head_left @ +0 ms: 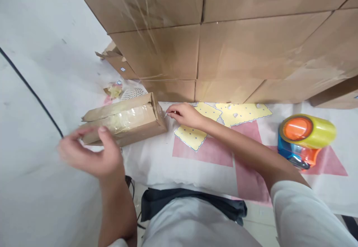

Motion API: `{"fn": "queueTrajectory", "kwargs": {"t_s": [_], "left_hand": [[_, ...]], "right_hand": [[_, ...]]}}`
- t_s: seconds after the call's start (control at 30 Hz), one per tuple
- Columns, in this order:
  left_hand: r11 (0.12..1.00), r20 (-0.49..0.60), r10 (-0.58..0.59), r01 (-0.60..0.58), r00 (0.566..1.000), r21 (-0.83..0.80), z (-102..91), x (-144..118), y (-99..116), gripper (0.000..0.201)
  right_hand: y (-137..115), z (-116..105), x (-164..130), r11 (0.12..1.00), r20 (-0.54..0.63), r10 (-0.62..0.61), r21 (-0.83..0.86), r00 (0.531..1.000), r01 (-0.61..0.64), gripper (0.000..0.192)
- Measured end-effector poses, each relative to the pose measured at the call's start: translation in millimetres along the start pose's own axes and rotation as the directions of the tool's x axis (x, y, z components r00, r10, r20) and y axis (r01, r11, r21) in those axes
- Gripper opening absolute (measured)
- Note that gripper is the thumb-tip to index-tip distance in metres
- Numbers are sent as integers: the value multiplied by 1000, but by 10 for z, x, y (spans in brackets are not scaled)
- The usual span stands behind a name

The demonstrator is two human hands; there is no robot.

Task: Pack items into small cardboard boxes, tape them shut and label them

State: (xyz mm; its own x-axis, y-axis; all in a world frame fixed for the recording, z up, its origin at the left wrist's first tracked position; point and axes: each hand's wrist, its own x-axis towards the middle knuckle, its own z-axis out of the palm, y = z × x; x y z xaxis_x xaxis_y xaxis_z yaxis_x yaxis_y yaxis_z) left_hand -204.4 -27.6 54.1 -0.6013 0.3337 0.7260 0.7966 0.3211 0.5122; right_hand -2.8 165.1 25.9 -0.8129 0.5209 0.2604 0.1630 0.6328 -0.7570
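Observation:
A long brown cardboard box [137,118] lies on the cloth-covered table, with shiny clear tape [132,117] running along its top. At its right end, my right hand [183,114] has thumb and fingers pinched together on a thin, see-through bit that looks like the tape's end. My left hand [93,150] is raised by the box's left end, fingers curved and apart from the thumb, slightly blurred, holding nothing. Yellow dotted paper pieces [191,137] lie under and beside my right hand and wrist.
Stacked large cartons [232,49] wall off the table's back. To the right, a yellow tape roll [321,131] with an orange core rests on a blue and orange tape dispenser [293,155]. A small open carton [120,64] stands back left. A black cable [30,90] hangs at left.

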Motion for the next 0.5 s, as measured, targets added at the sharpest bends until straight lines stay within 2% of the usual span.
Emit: {"fn": "queueTrajectory", "kwargs": {"t_s": [0.07, 0.17, 0.27, 0.43, 0.5], "left_hand": [[991, 10, -6, 4, 1000, 136, 60, 219, -216, 53], [988, 118, -108, 94, 987, 121, 177, 339, -404, 64], [991, 132, -126, 119, 983, 60, 219, 294, -431, 64], [994, 118, -107, 103, 987, 34, 170, 227, -375, 58], [994, 117, -106, 102, 987, 38, 157, 227, -373, 58]], "right_hand": [[77, 110, 124, 1000, 6, 13, 20, 1000, -13, 18], [96, 235, 178, 999, 4, 31, 9, 1000, -31, 20], [83, 298, 168, 997, -28, 54, -53, 998, -55, 22], [62, 292, 199, 988, -35, 91, -119, 995, -94, 23], [41, 286, 204, 982, -73, 131, -130, 989, -139, 21]]}}
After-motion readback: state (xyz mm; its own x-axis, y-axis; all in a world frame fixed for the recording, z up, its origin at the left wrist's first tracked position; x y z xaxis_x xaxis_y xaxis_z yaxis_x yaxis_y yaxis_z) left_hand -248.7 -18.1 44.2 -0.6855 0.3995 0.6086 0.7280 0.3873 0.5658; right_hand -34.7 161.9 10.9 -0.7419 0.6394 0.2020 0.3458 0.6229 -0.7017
